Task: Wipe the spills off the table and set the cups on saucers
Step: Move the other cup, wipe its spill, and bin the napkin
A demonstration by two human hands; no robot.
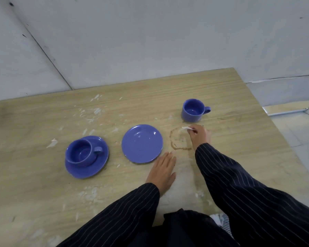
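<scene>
One blue cup [82, 153] stands on a blue saucer [86, 168] at the left of the wooden table [34, 184]. An empty blue saucer [142, 143] lies in the middle. A second blue cup [193, 110] stands on the bare table farther back, handle to the right. A brownish ring-shaped spill [178, 139] lies right of the empty saucer. My right hand [199, 135] pinches a small white tissue [186, 128] at the spill's far edge. My left hand [163, 171] rests flat on the table, its fingertips beside the empty saucer.
White scraps and pale smears [95, 111] are scattered over the table's left and front parts. A fainter stain [228, 119] shows to the right of the far cup. Grey walls stand behind the table, and its right edge drops to a tiled floor [296, 132].
</scene>
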